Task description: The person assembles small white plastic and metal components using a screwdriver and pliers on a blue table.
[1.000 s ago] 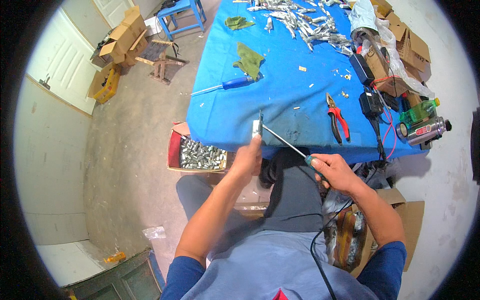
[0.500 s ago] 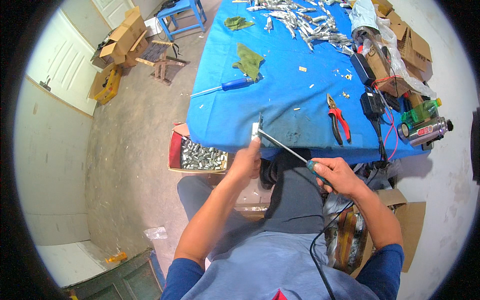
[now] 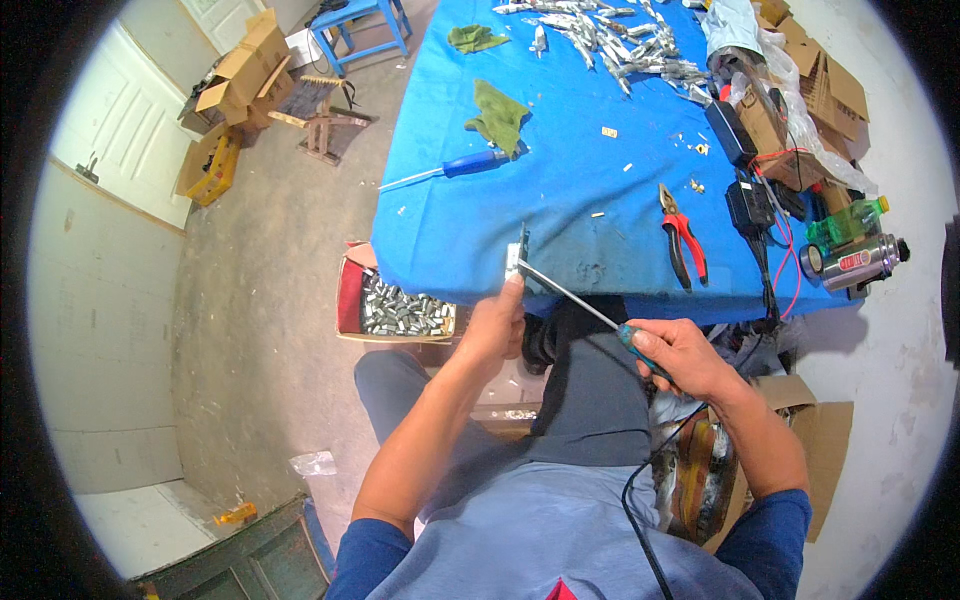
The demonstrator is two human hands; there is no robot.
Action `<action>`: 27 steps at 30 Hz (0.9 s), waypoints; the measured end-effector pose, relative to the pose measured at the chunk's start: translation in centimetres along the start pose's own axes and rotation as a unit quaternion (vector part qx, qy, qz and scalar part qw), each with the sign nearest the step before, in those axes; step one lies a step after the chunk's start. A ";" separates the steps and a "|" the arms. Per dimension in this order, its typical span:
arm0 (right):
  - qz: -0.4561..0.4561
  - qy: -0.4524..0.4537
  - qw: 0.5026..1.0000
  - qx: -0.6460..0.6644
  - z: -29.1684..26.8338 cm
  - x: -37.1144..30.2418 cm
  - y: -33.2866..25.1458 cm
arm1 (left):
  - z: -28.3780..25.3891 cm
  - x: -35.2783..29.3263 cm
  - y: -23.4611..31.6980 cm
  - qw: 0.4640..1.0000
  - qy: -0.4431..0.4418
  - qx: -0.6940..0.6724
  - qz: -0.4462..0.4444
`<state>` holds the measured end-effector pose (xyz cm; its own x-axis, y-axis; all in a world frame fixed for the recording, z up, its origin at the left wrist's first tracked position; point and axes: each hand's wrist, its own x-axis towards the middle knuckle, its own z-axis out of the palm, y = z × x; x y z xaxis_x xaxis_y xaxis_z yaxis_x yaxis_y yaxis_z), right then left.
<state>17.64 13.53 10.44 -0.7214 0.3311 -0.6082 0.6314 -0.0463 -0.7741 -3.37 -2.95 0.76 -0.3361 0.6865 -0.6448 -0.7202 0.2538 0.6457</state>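
Observation:
Near the table's front edge my left hand point(image 3: 496, 322) is closed on a small silver metal piece point(image 3: 513, 258), its thumb pressed along the lower end. A thin dark strip stands up along the piece's right side. My right hand point(image 3: 684, 356) is wrapped round the teal handle of a screwdriver point(image 3: 578, 299). Its long shaft slants up to the left, and the tip meets the right side of the metal piece. The exact contact is too small to make out.
Pliers point(image 3: 682, 238) with red-and-black handles, a blue-handled screwdriver point(image 3: 470, 163) and green cloths point(image 3: 498, 118) lie on the blue tablecloth point(image 3: 430, 240). Silver metal parts point(image 3: 625, 45) are heaped farther back. A box of small metal pieces point(image 3: 400, 308) stands left; a steel flask point(image 3: 855, 262) lies right.
The view has shifted slightly. Both hands keep their grips, and the screwdriver tip stays at the metal piece.

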 end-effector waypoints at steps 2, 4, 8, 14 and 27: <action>-0.007 0.004 1.000 -0.003 0.2 0.4 0.2 | 0.1 -0.1 0.1 1.000 0.010 -0.001 0.003; -0.006 -0.005 1.000 0.002 0.2 0.5 0.0 | 0.0 0.0 0.0 1.000 0.007 -0.003 0.000; 0.013 -0.012 0.999 0.039 0.2 0.6 0.3 | -0.3 0.3 -0.1 1.000 -0.001 -0.003 -0.009; -0.028 -0.028 0.992 0.116 0.1 0.3 0.6 | 0.0 0.1 0.1 1.000 -0.001 -0.002 0.007; -0.220 0.117 0.927 -0.281 0.5 0.8 0.4 | -0.3 1.1 -0.4 1.000 0.011 -0.007 0.016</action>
<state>17.16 13.35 9.51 -0.9040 0.4001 -0.1506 0.3873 0.6174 -0.6847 -3.64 -2.52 -0.30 -0.3711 0.6793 -0.6332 -0.7178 0.2227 0.6596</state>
